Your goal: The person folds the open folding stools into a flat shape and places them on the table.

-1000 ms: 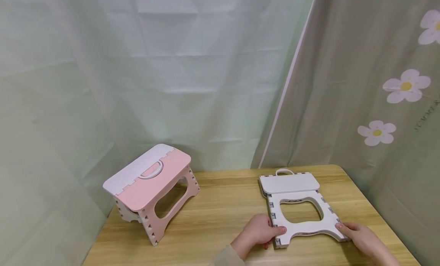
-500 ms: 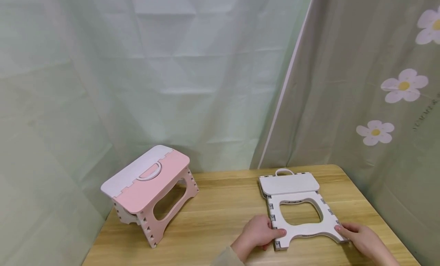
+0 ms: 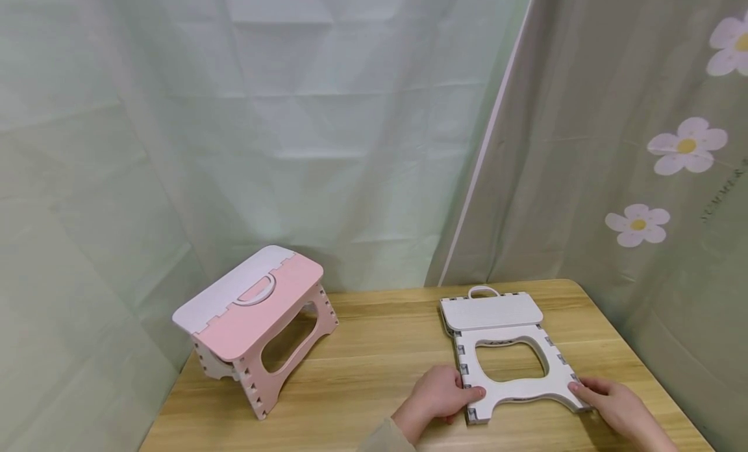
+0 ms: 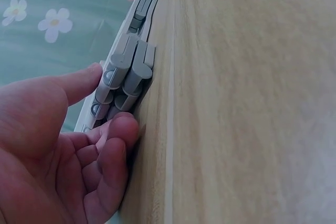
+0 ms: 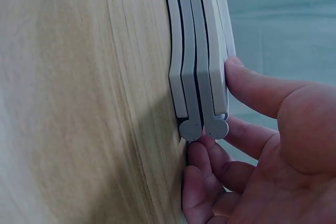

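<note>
A white folding stool (image 3: 520,388) lies folded flat on the table's right half, its small carry handle at the far end. My left hand (image 3: 441,392) grips the near left corner, thumb on top and fingers curled at the edge. At the near right corner my right hand (image 3: 613,403) pinches the stool the same way. Grey hinge joints (image 4: 123,72) along the stool's edge show in the left wrist view. In the right wrist view, the folded grey layers (image 5: 197,77) lie stacked, with the thumb (image 5: 252,87) pressed on the top face.
A pink and white folding stool (image 3: 257,309) stands unfolded on the left of the wooden table (image 3: 380,348). Pale green curtains (image 3: 327,147) hang behind and at both sides of the table, with white flowers (image 3: 637,225) printed on the right one.
The head view shifts very slightly. Both hands keep their hold on the white folding stool, which stays in place.
</note>
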`<action>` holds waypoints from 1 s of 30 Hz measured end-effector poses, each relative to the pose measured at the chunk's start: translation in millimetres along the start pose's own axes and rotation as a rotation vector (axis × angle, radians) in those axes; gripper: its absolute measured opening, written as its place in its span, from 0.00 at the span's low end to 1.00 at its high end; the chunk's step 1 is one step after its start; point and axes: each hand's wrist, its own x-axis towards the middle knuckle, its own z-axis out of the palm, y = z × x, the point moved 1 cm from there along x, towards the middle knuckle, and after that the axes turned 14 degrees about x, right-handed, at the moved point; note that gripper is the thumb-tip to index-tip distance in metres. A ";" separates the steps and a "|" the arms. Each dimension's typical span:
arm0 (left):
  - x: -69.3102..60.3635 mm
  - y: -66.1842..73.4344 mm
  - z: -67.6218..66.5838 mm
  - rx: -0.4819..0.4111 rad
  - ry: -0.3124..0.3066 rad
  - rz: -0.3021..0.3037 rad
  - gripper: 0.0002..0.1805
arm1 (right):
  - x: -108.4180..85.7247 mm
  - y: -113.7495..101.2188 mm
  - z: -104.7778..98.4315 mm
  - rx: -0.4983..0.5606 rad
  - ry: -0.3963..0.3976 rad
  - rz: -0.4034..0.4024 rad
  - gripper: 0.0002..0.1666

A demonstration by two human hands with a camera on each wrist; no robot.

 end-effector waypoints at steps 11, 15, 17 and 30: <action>-3.1 -3.6 0.4 -0.051 -0.005 0.037 0.28 | -1.4 -1.3 2.0 0.003 -0.009 0.007 0.53; -6.2 -6.1 -0.9 -0.116 -0.019 0.055 0.23 | 1.9 2.1 1.1 -0.012 0.002 -0.005 0.55; -9.8 -8.6 -3.6 -0.151 -0.020 0.069 0.20 | 3.8 1.7 1.5 -0.016 0.007 -0.032 0.55; -31.2 -39.0 -30.2 -0.295 0.062 0.117 0.12 | -4.2 -31.6 11.2 -0.014 0.074 -0.114 0.50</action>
